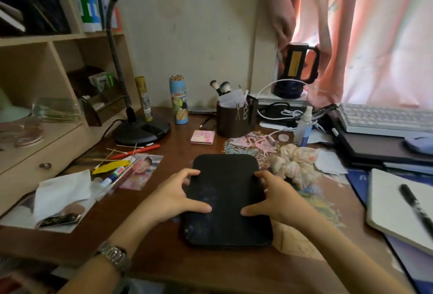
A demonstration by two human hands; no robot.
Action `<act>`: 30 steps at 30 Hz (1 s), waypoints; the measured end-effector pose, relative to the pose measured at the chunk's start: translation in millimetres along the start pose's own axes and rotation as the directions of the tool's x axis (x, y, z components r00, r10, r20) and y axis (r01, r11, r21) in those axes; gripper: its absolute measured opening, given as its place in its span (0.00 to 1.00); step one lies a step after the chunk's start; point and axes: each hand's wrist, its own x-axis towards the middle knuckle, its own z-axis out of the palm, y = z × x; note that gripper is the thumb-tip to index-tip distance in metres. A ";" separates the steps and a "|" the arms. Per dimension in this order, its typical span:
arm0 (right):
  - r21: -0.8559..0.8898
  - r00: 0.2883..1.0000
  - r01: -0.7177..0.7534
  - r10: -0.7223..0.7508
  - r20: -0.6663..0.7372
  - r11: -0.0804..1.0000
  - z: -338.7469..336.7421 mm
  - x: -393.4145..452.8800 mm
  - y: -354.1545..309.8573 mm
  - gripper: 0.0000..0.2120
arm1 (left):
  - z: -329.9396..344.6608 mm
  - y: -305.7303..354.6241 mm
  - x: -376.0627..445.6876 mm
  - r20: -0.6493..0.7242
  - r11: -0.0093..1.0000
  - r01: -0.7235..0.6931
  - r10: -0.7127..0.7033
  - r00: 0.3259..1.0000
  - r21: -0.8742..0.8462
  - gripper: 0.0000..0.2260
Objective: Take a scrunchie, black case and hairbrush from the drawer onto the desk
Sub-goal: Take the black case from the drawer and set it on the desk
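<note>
A flat black case (226,190) with rounded corners lies on the brown desk (164,256) in front of me. My left hand (174,196) grips its left edge, thumb on top. My right hand (278,197) grips its right edge the same way. A pale floral scrunchie (295,163) rests on the desk just right of the case, behind my right hand. No hairbrush and no drawer show in this view.
A desk lamp (140,129) stands at the back left, a brown brush holder (234,118) behind the case. Papers, pens and a photo (140,172) litter the left side. A notebook with a pen (403,202), a keyboard (384,119) and a spray bottle (303,127) fill the right.
</note>
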 end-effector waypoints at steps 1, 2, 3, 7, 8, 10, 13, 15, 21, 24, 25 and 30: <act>-0.003 1.000 -0.010 0.010 -0.004 1.000 -2.0 0.9 3.1 0.46 | 3.9 1.9 3.6 0.006 1.000 -0.008 0.008 1.000 0.003 0.40; -0.002 1.000 -0.019 0.019 -0.011 1.000 -4.0 1.3 6.1 0.46 | 7.7 4.6 6.4 0.010 1.000 -0.017 0.017 1.000 0.007 0.40; -0.002 1.000 -0.025 0.025 -0.018 1.000 -5.7 1.7 8.7 0.46 | 11.0 6.9 8.7 0.010 1.000 -0.020 0.020 1.000 0.003 0.39; -0.005 0.999 -0.029 0.029 -0.036 1.000 -9.7 3.5 18.7 0.45 | 20.0 11.4 15.0 0.022 0.999 -0.024 0.025 0.999 -0.033 0.39; 0.004 0.999 -0.027 0.027 -0.038 1.000 -9.7 3.5 20.5 0.44 | 21.0 11.2 16.3 0.026 0.999 -0.018 0.019 0.999 -0.030 0.39; 0.034 0.999 -0.018 0.020 -0.051 0.999 -8.8 3.3 24.0 0.43 | 22.2 11.0 17.6 0.023 1.000 -0.002 0.003 1.000 -0.021 0.39; 0.074 0.995 -0.003 0.011 -0.097 0.997 -5.5 2.6 26.3 0.42 | 22.7 9.7 18.0 -0.005 1.000 0.010 -0.010 1.000 -0.016 0.39; 0.101 0.992 0.004 0.009 -0.128 0.995 -3.1 2.8 27.4 0.42 | 22.8 10.3 16.1 -0.026 1.000 0.012 -0.012 1.000 -0.013 0.39; 0.158 0.984 0.017 0.011 -0.178 0.987 2.0 1.1 31.7 0.44 | 27.7 14.0 11.5 -0.108 0.999 0.013 -0.017 0.994 -0.043 0.37; 0.170 0.981 0.018 0.015 -0.194 0.985 3.7 0.6 33.1 0.43 | 28.8 13.5 9.6 -0.122 0.995 0.015 -0.027 0.992 -0.095 0.37; 0.167 0.980 0.015 0.019 -0.198 0.986 4.0 0.6 33.2 0.44 | 29.1 13.2 8.8 -0.127 0.995 0.015 -0.028 0.992 -0.100 0.36; 0.142 0.978 -0.002 0.031 -0.207 0.990 4.4 1.7 31.9 0.44 | 29.4 14.2 6.2 -0.147 0.997 0.013 -0.025 0.989 -0.082 0.36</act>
